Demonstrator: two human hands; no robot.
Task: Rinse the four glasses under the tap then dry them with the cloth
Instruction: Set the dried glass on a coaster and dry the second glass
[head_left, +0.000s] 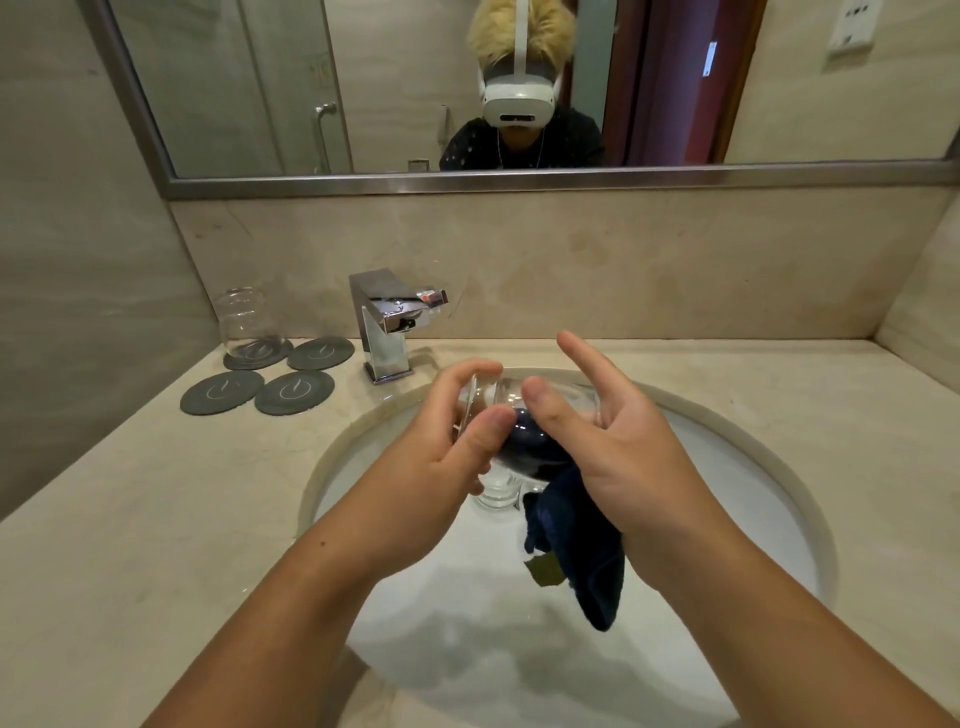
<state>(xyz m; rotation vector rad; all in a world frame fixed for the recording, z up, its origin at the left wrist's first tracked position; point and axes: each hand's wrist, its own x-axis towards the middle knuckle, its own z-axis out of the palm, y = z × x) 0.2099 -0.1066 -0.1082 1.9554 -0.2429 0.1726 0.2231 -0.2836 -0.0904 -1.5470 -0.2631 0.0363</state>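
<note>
Two hands meet over the white basin (727, 493). The left hand (447, 457) has its fingers curled round a clear tumbler (488, 397) tipped on its side. The right hand (613, 441) pinches a dark blue cloth (576, 545) stuffed into it, forefinger sticking out straight. Another glass (248, 322) stands on a grey coaster (231, 362) on the surface (104, 493) near the tap (382, 322).
</note>
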